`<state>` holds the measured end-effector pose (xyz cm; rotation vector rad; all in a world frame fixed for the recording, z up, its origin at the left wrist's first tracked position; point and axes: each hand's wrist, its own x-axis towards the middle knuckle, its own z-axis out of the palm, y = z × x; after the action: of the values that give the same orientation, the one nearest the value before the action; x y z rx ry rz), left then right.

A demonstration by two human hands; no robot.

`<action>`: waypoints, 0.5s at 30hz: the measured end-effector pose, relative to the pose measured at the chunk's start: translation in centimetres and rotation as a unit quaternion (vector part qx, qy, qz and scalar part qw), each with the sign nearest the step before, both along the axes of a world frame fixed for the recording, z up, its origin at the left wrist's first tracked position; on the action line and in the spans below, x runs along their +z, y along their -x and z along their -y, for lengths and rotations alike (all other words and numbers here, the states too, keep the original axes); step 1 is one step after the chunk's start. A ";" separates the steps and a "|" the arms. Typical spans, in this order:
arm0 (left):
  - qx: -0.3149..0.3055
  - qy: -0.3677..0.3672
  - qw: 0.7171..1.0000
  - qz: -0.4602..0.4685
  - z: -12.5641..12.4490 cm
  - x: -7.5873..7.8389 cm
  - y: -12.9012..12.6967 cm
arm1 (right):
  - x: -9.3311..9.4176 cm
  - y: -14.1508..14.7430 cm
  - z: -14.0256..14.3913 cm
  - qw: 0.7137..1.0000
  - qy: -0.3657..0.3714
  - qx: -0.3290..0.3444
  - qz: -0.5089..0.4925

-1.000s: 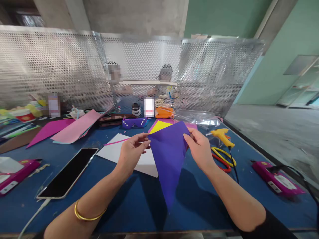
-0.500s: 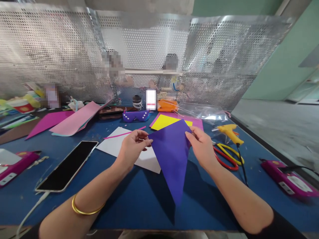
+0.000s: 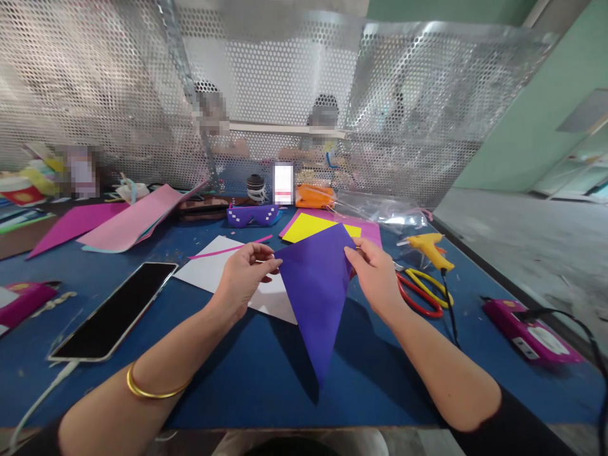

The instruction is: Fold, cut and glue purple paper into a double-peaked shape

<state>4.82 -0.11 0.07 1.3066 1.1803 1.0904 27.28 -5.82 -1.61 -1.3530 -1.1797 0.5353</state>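
Observation:
Between my hands is a purple sheet of paper (image 3: 316, 285), raised above the table with its long point hanging down toward me. My left hand (image 3: 244, 275) pinches its left corner between thumb and fingers. The right edge near the top is gripped by my right hand (image 3: 375, 272). Beneath and behind my left hand lies a white sheet (image 3: 209, 259) with a thin magenta strip (image 3: 259, 240) across it. A yellow sheet (image 3: 304, 228) on pink paper (image 3: 373, 233) sits behind the purple one. Scissors with red and yellow handles (image 3: 430, 288) lie right of my right hand.
A smartphone (image 3: 118, 310) with a cable lies at left. On the right are a yellow glue gun (image 3: 430, 247) and a magenta device (image 3: 527, 332). Purple paper glasses (image 3: 251, 215), an orange packet (image 3: 314, 196) and pink sheets (image 3: 133, 218) stand further back, before a perforated metal screen (image 3: 289, 76).
The view has shifted slightly, so everything sits a little further left and higher. Both hands keep their hold on the purple paper, which has barely changed its pose.

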 end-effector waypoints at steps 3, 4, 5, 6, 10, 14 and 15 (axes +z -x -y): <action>0.001 0.000 1.000 0.001 0.1 0.0 0.0 | 0.0 0.0 0.0 1.000 0.002 0.002 0.000; 0.002 0.000 1.000 0.001 0.1 0.0 0.0 | 0.1 0.0 0.0 1.000 0.002 0.004 0.000; 0.002 0.001 1.000 0.002 0.1 0.0 0.0 | 0.1 0.0 0.1 1.000 0.003 0.006 0.000; 0.003 0.001 1.000 0.002 0.1 0.0 -0.1 | 0.1 0.0 0.1 1.000 0.003 0.007 0.000; 0.008 0.000 1.000 0.005 0.2 -0.1 -0.1 | 0.1 0.0 0.2 1.000 0.005 -0.001 0.000; 0.011 -0.001 1.000 0.007 0.2 -0.2 -0.2 | 0.1 0.0 0.2 1.000 0.008 -0.003 0.003; 0.012 -0.001 1.000 0.007 0.2 -0.2 -0.2 | 0.0 0.0 0.2 1.000 0.008 -0.001 0.002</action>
<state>4.99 -0.28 -0.15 1.2865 1.1866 1.1163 27.31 -6.06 -1.57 -1.3705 -1.1793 0.5410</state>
